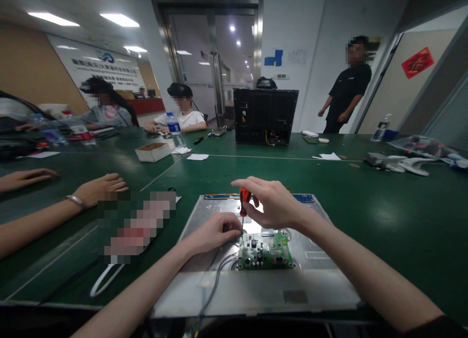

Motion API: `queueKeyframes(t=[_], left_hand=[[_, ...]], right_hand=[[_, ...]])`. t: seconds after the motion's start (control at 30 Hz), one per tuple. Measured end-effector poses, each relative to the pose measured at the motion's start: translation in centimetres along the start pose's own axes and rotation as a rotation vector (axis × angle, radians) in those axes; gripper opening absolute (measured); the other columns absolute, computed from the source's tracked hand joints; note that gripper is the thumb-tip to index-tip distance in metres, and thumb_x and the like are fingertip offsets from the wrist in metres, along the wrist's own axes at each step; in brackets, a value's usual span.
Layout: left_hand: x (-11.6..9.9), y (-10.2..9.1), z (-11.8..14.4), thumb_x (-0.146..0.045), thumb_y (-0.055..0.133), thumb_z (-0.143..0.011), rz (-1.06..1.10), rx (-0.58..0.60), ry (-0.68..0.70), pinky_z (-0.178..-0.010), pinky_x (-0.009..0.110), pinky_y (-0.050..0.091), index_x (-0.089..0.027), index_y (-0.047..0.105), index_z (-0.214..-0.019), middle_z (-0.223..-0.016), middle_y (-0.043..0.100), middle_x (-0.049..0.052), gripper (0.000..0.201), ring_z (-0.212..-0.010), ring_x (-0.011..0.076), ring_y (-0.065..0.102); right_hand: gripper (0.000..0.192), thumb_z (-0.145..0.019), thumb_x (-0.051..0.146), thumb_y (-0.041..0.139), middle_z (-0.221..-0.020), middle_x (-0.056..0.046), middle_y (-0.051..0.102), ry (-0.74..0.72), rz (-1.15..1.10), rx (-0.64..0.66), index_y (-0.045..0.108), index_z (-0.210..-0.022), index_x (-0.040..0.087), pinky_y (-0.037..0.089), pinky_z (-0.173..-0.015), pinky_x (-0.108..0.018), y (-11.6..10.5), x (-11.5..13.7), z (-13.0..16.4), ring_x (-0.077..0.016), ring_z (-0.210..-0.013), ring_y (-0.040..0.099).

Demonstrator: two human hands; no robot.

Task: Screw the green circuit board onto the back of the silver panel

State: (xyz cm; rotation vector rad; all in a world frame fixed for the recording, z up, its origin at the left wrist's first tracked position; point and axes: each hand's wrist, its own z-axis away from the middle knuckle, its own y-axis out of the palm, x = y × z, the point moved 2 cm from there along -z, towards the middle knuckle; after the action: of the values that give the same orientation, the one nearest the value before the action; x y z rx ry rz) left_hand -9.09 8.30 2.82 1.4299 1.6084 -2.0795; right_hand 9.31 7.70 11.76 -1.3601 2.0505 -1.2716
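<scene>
My right hand (274, 201) grips a screwdriver (244, 201) with an orange and black handle, its index finger stretched over the top. The thin shaft points down, nearly upright, at the upper left corner of a green circuit board (265, 251). Beside the shaft's lower end, the fingers of my left hand (221, 229) are curled and pinched together; what they hold, if anything, is hidden. The board lies on a flat silvery metal panel (321, 289) with a blue strip along its far edge. Dark cables (215, 284) run from the board's left side toward me.
On the left, a co-worker's hands (100, 189) rest near a blurred-out pinkish item with a white loop strap (104, 282). Farther back stand a black monitor casing (265, 116), an open box (153, 152) and a water bottle (175, 131). Plastic bags (420, 145) lie at right.
</scene>
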Motion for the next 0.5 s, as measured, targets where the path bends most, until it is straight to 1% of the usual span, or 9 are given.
queueKeyframes(t=[0.1,0.23,0.33,0.43,0.5], left_hand=[[0.1,-0.05,-0.04,-0.026,0.058,-0.081,-0.016,0.012,0.019,-0.059,0.023,0.038,-0.016,0.065,-0.078,-0.066,0.058,-0.002,0.012,-0.062,0.0135,0.051],[0.14,-0.08,-0.08,-0.026,0.057,-0.082,-0.035,0.01,0.019,-0.061,0.023,0.039,-0.016,0.064,-0.078,-0.067,0.059,-0.002,0.013,-0.064,0.014,0.053],[0.08,-0.04,-0.06,-0.026,0.058,-0.082,-0.039,0.016,0.007,-0.06,0.023,0.039,-0.016,0.064,-0.078,-0.066,0.059,-0.002,0.013,-0.064,0.0142,0.053],[-0.08,-0.03,0.0,-0.025,0.058,-0.081,-0.042,0.01,0.008,-0.059,0.024,0.038,-0.016,0.064,-0.078,-0.065,0.058,-0.002,0.011,-0.063,0.0142,0.052],[-0.18,-0.02,0.03,-0.024,0.058,-0.081,-0.041,0.008,0.014,-0.058,0.023,0.038,-0.016,0.064,-0.077,-0.064,0.056,-0.003,0.01,-0.061,0.0138,0.051]], right_hand=[[0.04,-0.086,0.018,0.052,-0.104,-0.007,0.064,0.021,0.01,-0.008,0.048,-0.125,0.013,0.036,-0.058,-0.024,0.27,-0.24,-0.02,-0.0096,-0.065,0.052],[0.027,-0.09,0.031,0.056,-0.095,-0.004,0.065,0.022,0.082,-0.018,0.055,-0.112,0.016,0.03,-0.054,-0.024,0.45,-0.5,-0.05,-0.0103,-0.065,0.052],[0.025,-0.09,0.036,0.058,-0.091,-0.002,0.065,0.009,0.095,-0.015,0.057,-0.106,0.018,0.029,-0.054,-0.024,0.4,-0.48,-0.05,-0.0104,-0.065,0.053],[0.03,-0.089,0.035,0.058,-0.098,-0.004,0.065,-0.005,0.069,-0.025,0.055,-0.114,0.018,0.031,-0.055,-0.023,0.2,-0.25,0.01,-0.0101,-0.066,0.053],[0.037,-0.089,0.029,0.056,-0.104,-0.006,0.064,-0.01,0.039,-0.034,0.05,-0.123,0.017,0.034,-0.056,-0.024,0.09,-0.07,0.07,-0.0099,-0.066,0.053]])
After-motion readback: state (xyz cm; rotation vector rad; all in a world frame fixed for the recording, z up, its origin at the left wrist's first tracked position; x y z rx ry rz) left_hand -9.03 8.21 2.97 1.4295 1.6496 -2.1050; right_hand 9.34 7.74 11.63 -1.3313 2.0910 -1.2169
